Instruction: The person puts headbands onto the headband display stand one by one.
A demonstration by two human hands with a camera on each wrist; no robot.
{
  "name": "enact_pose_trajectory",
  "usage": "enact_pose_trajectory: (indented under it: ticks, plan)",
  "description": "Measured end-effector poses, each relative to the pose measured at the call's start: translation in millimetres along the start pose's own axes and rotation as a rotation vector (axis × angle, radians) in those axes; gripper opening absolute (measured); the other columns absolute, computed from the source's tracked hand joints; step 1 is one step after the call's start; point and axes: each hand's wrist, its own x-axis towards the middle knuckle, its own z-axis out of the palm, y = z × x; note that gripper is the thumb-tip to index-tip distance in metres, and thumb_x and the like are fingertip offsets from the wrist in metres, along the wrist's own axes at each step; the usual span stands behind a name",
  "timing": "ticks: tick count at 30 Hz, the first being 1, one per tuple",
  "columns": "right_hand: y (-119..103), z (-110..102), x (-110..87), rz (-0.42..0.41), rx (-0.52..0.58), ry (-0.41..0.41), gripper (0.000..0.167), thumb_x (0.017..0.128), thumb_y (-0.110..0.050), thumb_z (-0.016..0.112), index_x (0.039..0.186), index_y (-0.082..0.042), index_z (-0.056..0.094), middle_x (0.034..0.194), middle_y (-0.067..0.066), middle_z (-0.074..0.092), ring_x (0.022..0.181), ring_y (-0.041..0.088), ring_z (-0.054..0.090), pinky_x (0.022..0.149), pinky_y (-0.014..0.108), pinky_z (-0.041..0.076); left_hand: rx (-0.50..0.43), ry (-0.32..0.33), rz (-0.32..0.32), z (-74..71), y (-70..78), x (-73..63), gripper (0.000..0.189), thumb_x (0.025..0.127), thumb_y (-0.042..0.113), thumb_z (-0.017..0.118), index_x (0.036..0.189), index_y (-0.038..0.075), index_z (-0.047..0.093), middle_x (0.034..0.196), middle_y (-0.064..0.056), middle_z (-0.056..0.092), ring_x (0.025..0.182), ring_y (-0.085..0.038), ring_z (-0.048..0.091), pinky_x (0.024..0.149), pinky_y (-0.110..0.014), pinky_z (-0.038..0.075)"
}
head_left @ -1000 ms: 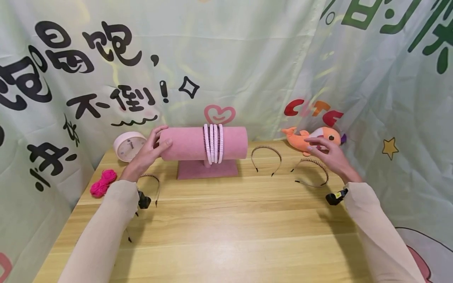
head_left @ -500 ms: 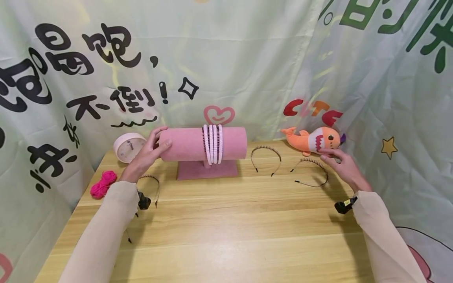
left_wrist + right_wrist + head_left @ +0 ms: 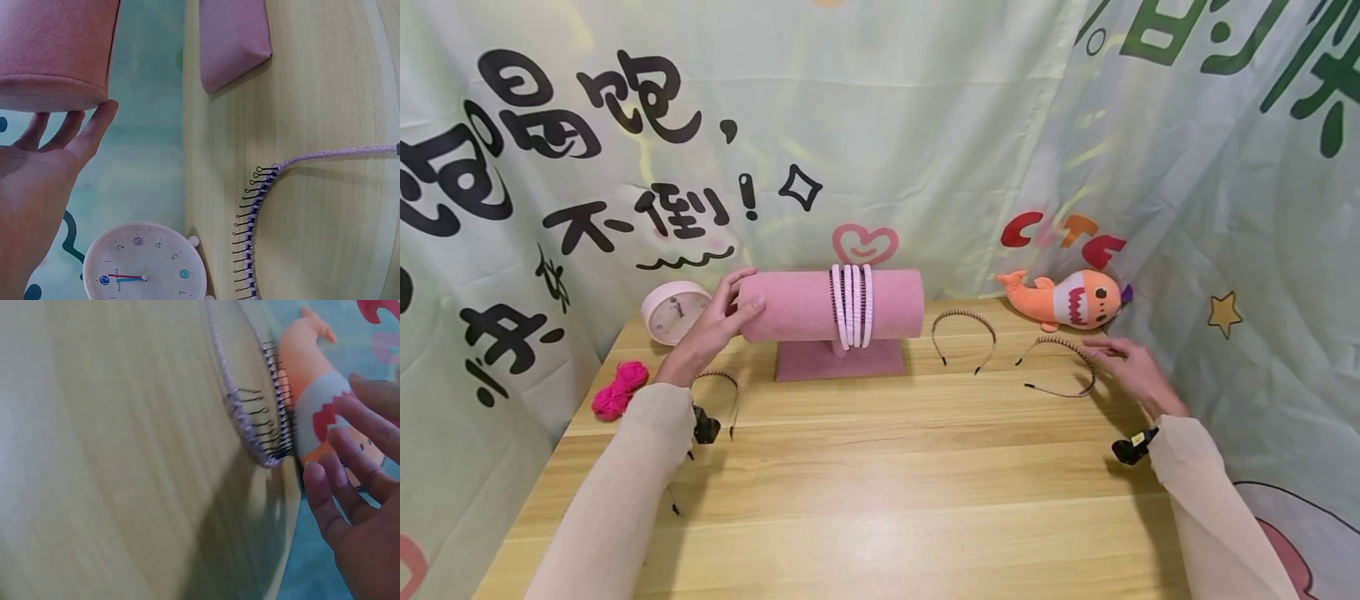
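A pink velvet display stand [image 3: 790,307] with a horizontal roll stands at the back middle of the table. Several pale headbands [image 3: 852,307] with dark teeth sit around its roll. My left hand [image 3: 718,317] holds the roll's left end, thumb in front and fingers at the end face and behind. In the left wrist view the fingertips meet the roll's rim. My right hand [image 3: 1131,371] hovers at the right edge of a toothed headband [image 3: 1078,350] lying on the table. Its fingers are spread with nothing between them in the right wrist view.
Another headband [image 3: 964,313] lies right of the stand; more lie under the left forearm [image 3: 722,372]. An orange plush shark [image 3: 1037,300] sits at the back right. A round clock [image 3: 672,315] and a pink yarn bundle [image 3: 617,390] stand at left. Printed curtains [image 3: 925,150] enclose the table.
My right hand has moved from in front of the plush shark down and to the right, beside the right headband. The left hand has stayed at the roll's end.
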Motion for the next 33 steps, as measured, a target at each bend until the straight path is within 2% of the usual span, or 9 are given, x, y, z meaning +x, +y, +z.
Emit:
enact_pose_trajectory:
  ticks: [4,6,8,11,13,22,33]
  plan:
    - [9.8,1.8,-0.2,0.026,-0.004,-0.021,0.067,0.114,-0.049,0.054,0.158,0.001,0.051,0.164,0.034,0.039,0.138,0.042,0.051,0.103,0.043,0.048,0.007,0.0,-0.004,0.0,0.2,-0.2,0.074,0.112,0.043,0.06,0.172,0.031,0.018,0.179,-0.012,0.023,0.163,-0.04,0.029,0.127,-0.067,0.034]
    - [13.8,2.9,0.3,0.021,-0.015,-0.023,0.064,0.115,-0.046,0.055,0.157,0.002,0.052,0.16,0.035,0.039,0.125,0.032,0.06,0.091,0.031,0.049,0.005,0.002,-0.005,0.1,0.5,-0.2,0.073,0.112,0.044,0.06,0.171,0.032,0.019,0.179,-0.012,0.023,0.163,-0.04,0.029,0.127,-0.067,0.034]
    - [16.4,4.1,0.8,0.011,-0.012,-0.026,0.061,0.115,-0.041,0.056,0.156,0.004,0.053,0.153,0.035,0.043,0.109,0.019,0.065,0.08,0.026,0.051,0.007,0.005,-0.008,0.2,0.7,-0.2,0.074,0.112,0.044,0.061,0.171,0.033,0.019,0.179,-0.011,0.023,0.163,-0.039,0.03,0.127,-0.066,0.034]
    - [19.7,6.5,1.7,0.002,0.001,-0.034,0.058,0.115,-0.036,0.057,0.154,0.006,0.054,0.144,0.031,0.049,0.089,0.007,0.065,0.07,0.026,0.054,0.003,0.002,-0.006,0.5,0.7,0.2,0.073,0.112,0.044,0.061,0.171,0.033,0.019,0.179,-0.011,0.024,0.163,-0.039,0.03,0.128,-0.066,0.034]
    - [21.2,7.8,1.9,-0.001,0.003,-0.039,0.057,0.116,-0.035,0.056,0.153,0.008,0.054,0.141,0.029,0.051,0.085,0.005,0.063,0.067,0.027,0.055,0.003,-0.002,-0.004,0.8,0.8,0.6,0.074,0.112,0.044,0.061,0.171,0.032,0.019,0.179,-0.011,0.023,0.163,-0.039,0.03,0.128,-0.066,0.033]
    - [24.2,11.4,4.1,0.004,-0.01,-0.044,0.057,0.116,-0.033,0.055,0.153,0.01,0.054,0.151,0.033,0.047,0.09,-0.003,0.06,0.071,0.024,0.055,-0.007,-0.002,0.002,1.1,1.8,0.7,0.074,0.112,0.041,0.061,0.172,0.029,0.018,0.178,-0.012,0.025,0.162,-0.038,0.031,0.128,-0.065,0.033]
    - [22.5,15.3,8.3,-0.063,-0.063,-0.024,0.049,0.116,-0.023,0.054,0.15,0.014,0.055,0.143,0.036,0.054,0.087,-0.001,0.059,0.067,0.023,0.053,-0.006,0.005,0.005,0.5,0.4,0.7,0.073,0.113,0.041,0.06,0.172,0.029,0.019,0.178,-0.011,0.026,0.16,-0.035,0.033,0.127,-0.063,0.034]
